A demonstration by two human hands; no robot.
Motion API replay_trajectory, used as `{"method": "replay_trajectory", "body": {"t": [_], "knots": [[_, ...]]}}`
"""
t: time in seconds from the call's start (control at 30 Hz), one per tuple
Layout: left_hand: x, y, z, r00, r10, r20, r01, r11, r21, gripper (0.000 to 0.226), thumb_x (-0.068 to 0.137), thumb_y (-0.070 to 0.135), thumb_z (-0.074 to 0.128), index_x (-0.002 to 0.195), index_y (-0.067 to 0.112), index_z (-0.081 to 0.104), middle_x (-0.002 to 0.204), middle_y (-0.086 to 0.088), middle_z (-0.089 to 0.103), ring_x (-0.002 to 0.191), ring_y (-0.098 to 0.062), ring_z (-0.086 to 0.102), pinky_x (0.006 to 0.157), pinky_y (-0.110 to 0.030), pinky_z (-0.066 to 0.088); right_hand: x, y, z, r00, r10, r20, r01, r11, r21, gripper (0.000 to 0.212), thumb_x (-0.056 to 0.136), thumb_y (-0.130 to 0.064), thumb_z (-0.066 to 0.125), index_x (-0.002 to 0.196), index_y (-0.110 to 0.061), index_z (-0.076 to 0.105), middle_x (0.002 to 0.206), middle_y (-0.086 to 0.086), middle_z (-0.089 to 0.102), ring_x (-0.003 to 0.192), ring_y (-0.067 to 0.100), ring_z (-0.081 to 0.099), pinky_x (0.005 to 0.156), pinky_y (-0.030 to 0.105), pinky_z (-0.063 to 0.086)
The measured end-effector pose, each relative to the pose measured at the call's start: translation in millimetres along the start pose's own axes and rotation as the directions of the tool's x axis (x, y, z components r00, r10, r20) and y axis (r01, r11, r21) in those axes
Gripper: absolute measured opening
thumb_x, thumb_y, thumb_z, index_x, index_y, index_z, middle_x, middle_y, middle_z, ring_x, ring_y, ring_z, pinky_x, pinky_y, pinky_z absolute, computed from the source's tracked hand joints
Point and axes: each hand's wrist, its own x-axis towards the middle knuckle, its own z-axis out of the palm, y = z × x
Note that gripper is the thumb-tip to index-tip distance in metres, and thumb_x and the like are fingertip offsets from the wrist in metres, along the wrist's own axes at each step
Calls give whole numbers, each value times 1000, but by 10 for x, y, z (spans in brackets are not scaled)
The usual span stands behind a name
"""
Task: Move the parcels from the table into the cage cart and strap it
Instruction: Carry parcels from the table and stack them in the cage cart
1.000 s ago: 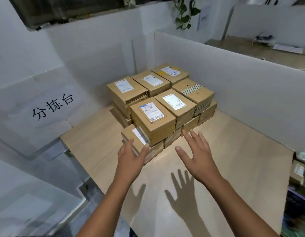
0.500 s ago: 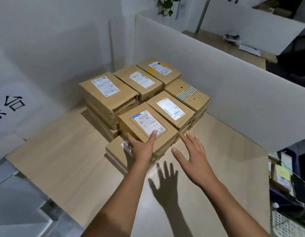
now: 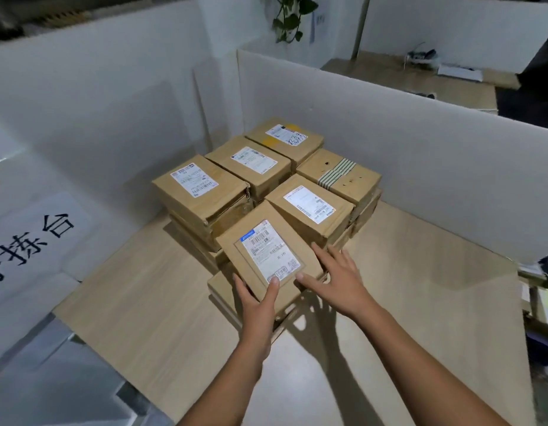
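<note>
A stack of brown cardboard parcels with white shipping labels sits on the wooden table (image 3: 137, 296). The nearest top parcel (image 3: 266, 253) has a blue-edged label and is tilted, its near end raised. My left hand (image 3: 257, 299) grips its near left corner, thumb on top by the label. My right hand (image 3: 334, 275) lies against its right side with fingers straight. Behind it sit the other top parcels (image 3: 309, 204), one with green striped tape (image 3: 340, 173). A flatter parcel (image 3: 223, 287) lies under the held one. The cage cart is not in view.
White partition walls (image 3: 389, 133) close the table at the back and right. A paper sign with black characters (image 3: 33, 241) hangs at left. A shelf with papers (image 3: 543, 290) stands at the right edge. A plant (image 3: 291, 16) hangs beyond the partition.
My left hand has closed on the front parcel's near corner and tilted it up. My right hand moved from hovering over the table to the parcel's right side.
</note>
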Motion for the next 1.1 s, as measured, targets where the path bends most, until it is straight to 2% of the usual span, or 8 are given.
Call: {"method": "replay_trajectory", "body": {"t": [0.2, 0.37, 0.5, 0.63, 0.77, 0.83, 1.0, 1.1], "knots": [[-512, 12, -124, 996, 85, -24, -85, 996, 16, 98, 69, 69, 79, 142, 81, 15, 157, 17, 48, 142, -20, 50, 117, -59, 41, -386, 133, 48, 983, -170, -67, 181, 945, 272, 77, 81, -67, 74, 148, -55, 37, 170, -7, 24, 160, 19, -1, 128, 53, 11], [-1158, -77, -296, 984, 159, -85, -160, 987, -3, 100, 71, 66, 84, 137, 86, 12, 155, 26, 49, 142, -8, 50, 118, -52, 41, -795, 166, 92, 948, -317, -34, 289, 811, 509, 69, 76, -55, 80, 135, -52, 46, 137, -25, 55, 129, 3, 53, 106, 40, 50], [-1664, -196, -570, 961, 185, -204, -187, 982, 10, 104, 69, 60, 86, 138, 85, 12, 152, 30, 50, 138, -6, 55, 118, -45, 42, -1075, 117, 287, 890, -448, 81, 352, 790, 501, 91, 80, -56, 79, 155, -56, 27, 147, -31, 40, 137, -10, 39, 111, 25, 41], [-2175, -371, -941, 924, 222, -313, -234, 972, 1, 104, 72, 55, 85, 153, 66, 22, 153, 18, 54, 135, -14, 59, 114, -50, 47, -1401, -123, 503, 838, -508, 200, 349, 780, 519, 96, 79, -57, 81, 155, -62, 22, 140, -31, 34, 135, -16, 33, 117, 30, 37], [-2696, -566, -1285, 857, 254, -449, -298, 954, -29, 96, 74, 57, 81, 154, 60, 29, 146, 20, 60, 124, -4, 65, 88, -19, 59, -1787, -490, 723, 734, -609, 300, 409, 749, 521, 95, 72, -64, 79, 147, -75, 20, 141, -18, 32, 145, 6, 34, 121, 39, 34], [-2979, -661, -1454, 803, 264, -534, -327, 945, -24, 95, 77, 56, 81, 156, 57, 28, 143, 21, 62, 120, 1, 66, 83, -14, 57, -2035, -669, 861, 677, -650, 346, 434, 732, 526, 95, 70, -68, 76, 146, -75, 20, 140, -17, 34, 145, 9, 34, 120, 38, 34], [-3901, -864, -1927, 673, 265, -691, -367, 930, -2, 104, 76, 56, 83, 159, 54, 21, 148, 18, 59, 131, -5, 61, 110, -37, 48, -2868, -1033, 1228, 482, -750, 454, 468, 658, 590, 100, 76, -58, 80, 157, -59, 22, 151, -19, 36, 139, -12, 35, 118, 24, 33], [-4631, -1079, -2171, 625, 225, -748, -353, 935, -14, 109, 74, 59, 83, 160, 56, 15, 154, 13, 54, 138, -11, 55, 118, -51, 42, -3461, -1133, 1449, 332, -775, 538, 503, 628, 594, 95, 84, -51, 81, 154, -65, 18, 153, -21, 35, 131, -24, 34, 105, 16, 36]]}}
